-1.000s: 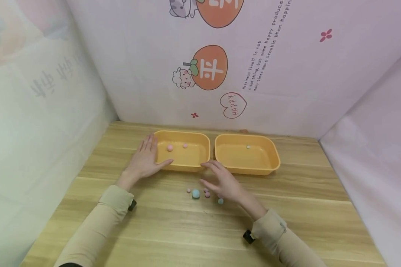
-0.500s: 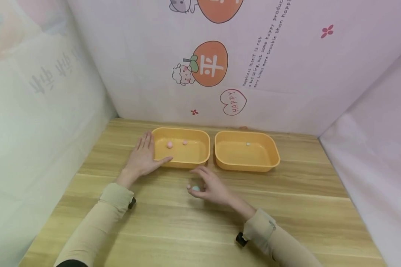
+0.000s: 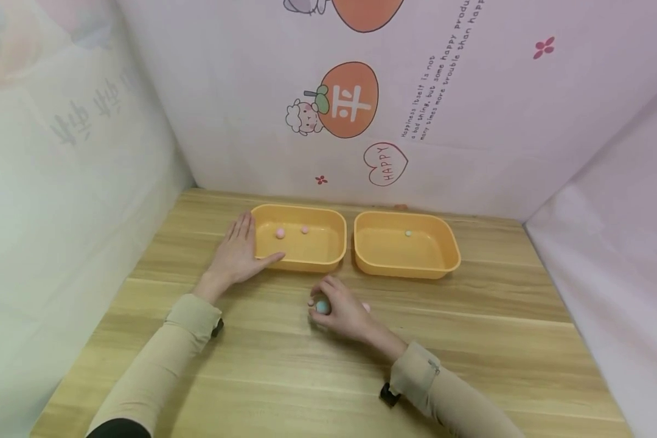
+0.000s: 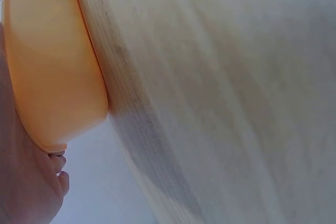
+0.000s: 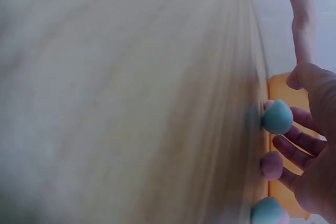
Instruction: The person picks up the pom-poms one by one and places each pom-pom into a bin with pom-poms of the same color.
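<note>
My left hand lies against the left end of the left yellow tray, fingers straight along its rim and thumb over the near edge. In front of the trays, my right hand reaches low over the table, its thumb and bent fingers around a light blue ball. The right wrist view shows a gap between the thumb and that ball. A tiny pale pink ball is just left of it. Below the right hand's fingers are a mauve ball and a second blue ball.
Two pink balls, a larger one and a smaller one, lie in the left tray. The right yellow tray holds one small pale ball. Another pink ball shows beside the right hand. Printed cloth walls off the wooden table.
My right hand has moved left and down from near the left tray's corner to the blue ball, covering several balls that showed earlier. The left hand stays at its tray.
</note>
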Available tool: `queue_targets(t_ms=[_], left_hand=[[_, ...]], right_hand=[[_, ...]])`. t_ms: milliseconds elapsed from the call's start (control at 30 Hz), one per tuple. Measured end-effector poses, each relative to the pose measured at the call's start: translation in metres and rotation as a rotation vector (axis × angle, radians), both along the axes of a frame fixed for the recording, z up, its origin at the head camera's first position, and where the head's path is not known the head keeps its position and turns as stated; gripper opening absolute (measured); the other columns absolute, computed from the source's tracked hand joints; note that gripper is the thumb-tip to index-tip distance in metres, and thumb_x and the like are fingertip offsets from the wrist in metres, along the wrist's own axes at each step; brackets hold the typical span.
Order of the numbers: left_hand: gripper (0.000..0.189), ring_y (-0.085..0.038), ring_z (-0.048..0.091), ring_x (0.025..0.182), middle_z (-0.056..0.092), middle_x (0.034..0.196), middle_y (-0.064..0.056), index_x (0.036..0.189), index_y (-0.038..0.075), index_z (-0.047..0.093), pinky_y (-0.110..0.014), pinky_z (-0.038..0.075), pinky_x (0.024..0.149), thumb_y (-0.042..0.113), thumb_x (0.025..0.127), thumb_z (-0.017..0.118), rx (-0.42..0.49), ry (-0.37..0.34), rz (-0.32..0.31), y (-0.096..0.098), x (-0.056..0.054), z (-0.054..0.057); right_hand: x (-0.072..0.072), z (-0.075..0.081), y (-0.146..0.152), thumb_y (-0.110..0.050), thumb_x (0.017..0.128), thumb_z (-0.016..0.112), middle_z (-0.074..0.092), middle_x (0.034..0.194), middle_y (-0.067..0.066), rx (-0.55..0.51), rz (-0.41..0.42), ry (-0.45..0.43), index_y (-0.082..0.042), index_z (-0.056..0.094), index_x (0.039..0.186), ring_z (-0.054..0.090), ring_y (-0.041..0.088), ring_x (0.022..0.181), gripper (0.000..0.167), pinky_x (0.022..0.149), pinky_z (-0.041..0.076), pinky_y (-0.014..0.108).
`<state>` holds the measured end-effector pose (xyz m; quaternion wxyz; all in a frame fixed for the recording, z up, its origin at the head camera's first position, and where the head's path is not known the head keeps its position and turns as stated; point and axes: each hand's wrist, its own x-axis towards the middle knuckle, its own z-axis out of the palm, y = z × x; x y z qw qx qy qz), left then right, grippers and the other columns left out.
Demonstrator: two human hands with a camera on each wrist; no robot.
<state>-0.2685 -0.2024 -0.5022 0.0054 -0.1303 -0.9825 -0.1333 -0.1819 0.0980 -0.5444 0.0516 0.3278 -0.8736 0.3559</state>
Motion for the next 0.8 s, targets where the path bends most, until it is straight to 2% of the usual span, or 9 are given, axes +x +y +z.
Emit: queue_targets(t_ms=[167, 333, 600, 800], left_hand=[[0.136, -0.043, 0.004, 0.174, 0.003, 0.183, -0.031, 0.171, -0.011, 0.003, -0.053, 0.008, 0.143, 0.095, 0.094, 0.041, -0.003, 0.004, -0.003, 0.0, -0.001, 0.0], [0.136, -0.044, 0.005, 0.174, 0.003, 0.183, -0.032, 0.171, -0.012, 0.003, -0.054, 0.008, 0.143, 0.094, 0.095, 0.041, -0.006, 0.012, -0.01, -0.001, -0.002, -0.002], [0.137, -0.043, 0.002, 0.174, -0.001, 0.183, -0.029, 0.171, -0.011, 0.001, -0.053, 0.007, 0.144, 0.096, 0.094, 0.038, -0.012, 0.004, -0.011, -0.001, -0.005, -0.004], [0.136, -0.044, 0.0, 0.174, -0.006, 0.183, -0.029, 0.171, -0.011, -0.001, -0.054, 0.005, 0.143, 0.095, 0.095, 0.038, -0.023, 0.003, -0.018, -0.002, -0.003, -0.001]], right_hand=[[-0.002, -0.008, -0.002, -0.022, 0.094, 0.08, 0.069, 0.113, 0.002, -0.015, -0.027, 0.032, -0.013, 0.072, 0.11, 0.064, 0.019, 0.107, 0.02, 0.09, 0.06, 0.036], [0.002, 0.001, -0.005, -0.015, 0.089, 0.084, 0.07, 0.111, 0.004, -0.002, -0.056, -0.012, -0.01, 0.073, 0.108, 0.066, 0.024, 0.109, 0.022, 0.094, 0.06, 0.044], [0.0, -0.002, -0.004, -0.012, 0.087, 0.082, 0.071, 0.106, 0.002, -0.023, -0.055, 0.014, -0.012, 0.073, 0.103, 0.064, 0.024, 0.108, 0.018, 0.096, 0.055, 0.046], [0.001, 0.003, -0.008, -0.008, 0.087, 0.085, 0.073, 0.109, 0.005, 0.003, -0.054, -0.029, -0.011, 0.074, 0.102, 0.064, 0.027, 0.111, 0.019, 0.102, 0.051, 0.049]])
